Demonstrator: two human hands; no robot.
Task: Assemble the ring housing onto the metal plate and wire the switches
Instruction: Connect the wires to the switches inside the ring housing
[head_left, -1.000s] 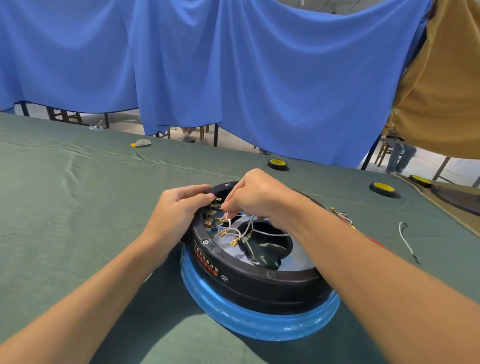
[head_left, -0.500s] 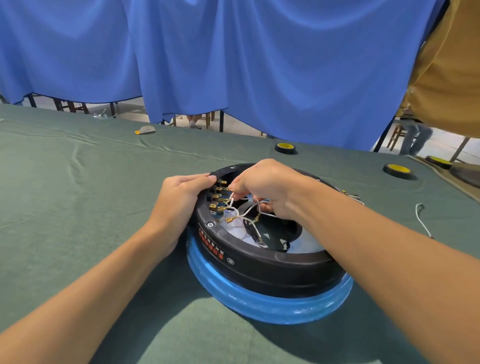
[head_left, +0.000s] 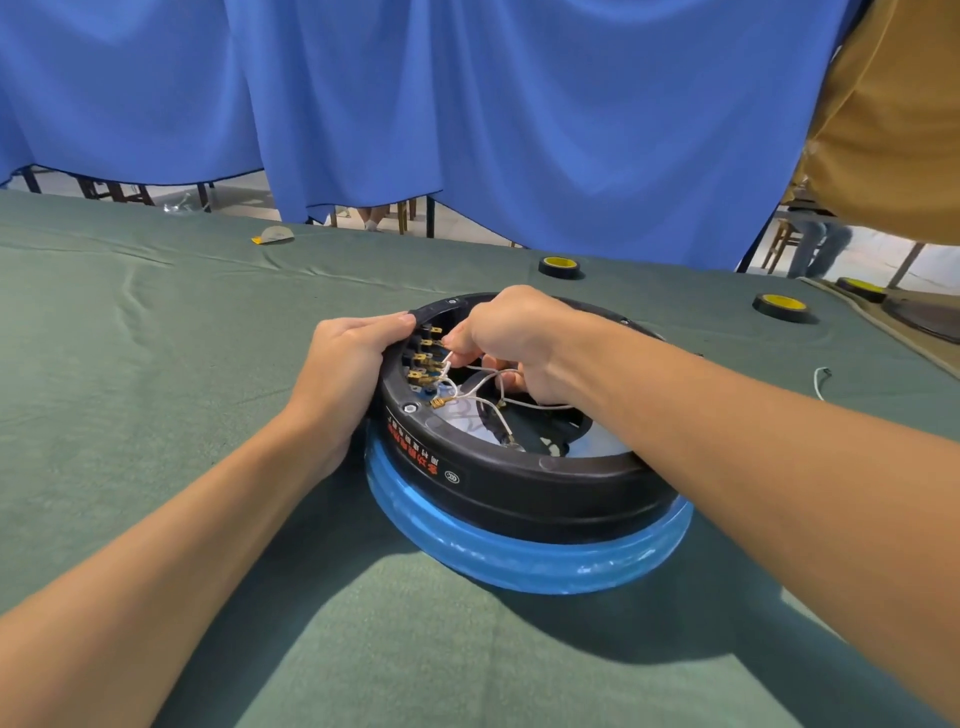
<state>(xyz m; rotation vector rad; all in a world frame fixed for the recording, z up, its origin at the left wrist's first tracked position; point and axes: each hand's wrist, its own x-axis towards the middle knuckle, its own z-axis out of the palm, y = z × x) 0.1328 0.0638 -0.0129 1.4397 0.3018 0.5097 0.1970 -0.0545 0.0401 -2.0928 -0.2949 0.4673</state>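
A black ring housing (head_left: 519, 483) sits on a plate wrapped in blue film (head_left: 519, 556) in the middle of the green cloth. Brass switch terminals (head_left: 423, 358) line its inner left wall. My left hand (head_left: 348, 369) grips the housing's left rim, thumb over the top edge. My right hand (head_left: 514, 338) reaches inside from the right and pinches a white wire (head_left: 448, 364) at the terminals. Other white wires with brass connectors (head_left: 493, 400) lie loose inside the ring.
Two yellow-cored tape rolls (head_left: 558, 267) (head_left: 781, 307) lie beyond the housing. A loose white wire (head_left: 821, 379) rests at the right. A small white and yellow object (head_left: 275, 235) sits far left. Blue curtains hang behind the table (head_left: 130, 364).
The view has shifted, and the housing now sits lower and larger in frame. My right hand has stayed at the terminals, still working a white wire; my left hand keeps its grip on the rim.
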